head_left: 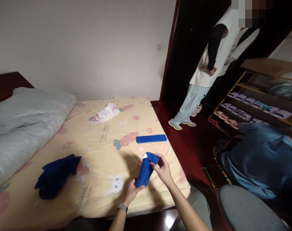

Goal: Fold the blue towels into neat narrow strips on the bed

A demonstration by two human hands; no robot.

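A blue fabric bundle [146,170], folded into a long narrow shape with a small white patch at its top left, is held above the front right of the bed. My left hand [133,191] grips its lower end, thumb over the front. The fingers of my right hand [161,166] pinch its upper right edge. Beyond it lies a flat blue strip [151,138] near the bed's right edge. A crumpled dark blue cloth [55,176] rests on the left part of the patterned bed sheet [100,166].
A white plastic bag [107,111] lies farther back on the bed, and a grey quilt [28,128] covers its left side. At the right are a standing person [208,64], a shoe rack [256,106], a person in blue [261,160] and a grey stool [247,208].
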